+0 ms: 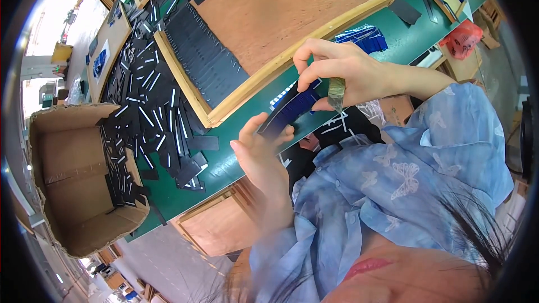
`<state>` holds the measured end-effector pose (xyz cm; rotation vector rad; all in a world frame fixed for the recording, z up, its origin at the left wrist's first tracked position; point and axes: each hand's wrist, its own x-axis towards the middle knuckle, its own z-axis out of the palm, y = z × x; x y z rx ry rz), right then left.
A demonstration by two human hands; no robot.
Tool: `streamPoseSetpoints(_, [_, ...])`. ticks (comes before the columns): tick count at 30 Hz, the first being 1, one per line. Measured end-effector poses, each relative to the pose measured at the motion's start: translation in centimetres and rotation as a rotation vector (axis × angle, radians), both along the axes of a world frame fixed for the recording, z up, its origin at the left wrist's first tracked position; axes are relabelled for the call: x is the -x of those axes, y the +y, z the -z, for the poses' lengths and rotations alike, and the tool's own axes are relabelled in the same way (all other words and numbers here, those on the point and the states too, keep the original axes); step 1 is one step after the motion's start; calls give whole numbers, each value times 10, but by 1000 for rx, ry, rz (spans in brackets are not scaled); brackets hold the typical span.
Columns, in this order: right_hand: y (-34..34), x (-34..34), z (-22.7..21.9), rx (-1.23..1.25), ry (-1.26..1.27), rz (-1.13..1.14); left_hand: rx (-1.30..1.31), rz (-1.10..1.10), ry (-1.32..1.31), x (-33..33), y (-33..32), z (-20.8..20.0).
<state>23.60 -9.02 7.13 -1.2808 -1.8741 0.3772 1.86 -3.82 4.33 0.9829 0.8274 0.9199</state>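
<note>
Between my two hands is a dark blue and black strip bundle point(292, 106), tilted, its left end lower. My left hand point(261, 154) pinches the lower left end between thumb and fingers; its outline is partly smeared. At the upper right end, my right hand point(351, 70) has its thumb and fingers closed on the bundle. A small flat gold-grey pointed piece point(336, 94) sticks out from under the right hand's fingers; its kind does not show. Beyond the hands lies a wooden frame point(247, 101) around a brown board point(292, 11), with a block of black strips point(205, 53) laid in rows at its left side.
Loose black strips with white edges point(151, 90) are heaped on the green table point(236, 157) left of the frame. An open cardboard box point(73, 174) stands at the table's left edge. Blue strips point(365, 38) lie beyond my right hand. A red plastic bag point(463, 39) sits far right.
</note>
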Motion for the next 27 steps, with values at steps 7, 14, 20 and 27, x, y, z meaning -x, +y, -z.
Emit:
streamPoseSetpoints(7, [0, -1, 3, -88, -35, -22, -15, 12, -3, 1, -1, 0])
streamPoseSetpoints(14, [-3, 2, -4, 13, -46, 8, -18, 13, 4, 1, -3, -2])
streamPoseSetpoints(20, [-5, 2, -6, 64, 24, 16, -45, 10, 81, -2, -8, -7])
streamPoseSetpoints(27, [-3, 5, -6, 64, 148, -38, 24, 100, 67, 6, -2, -10])
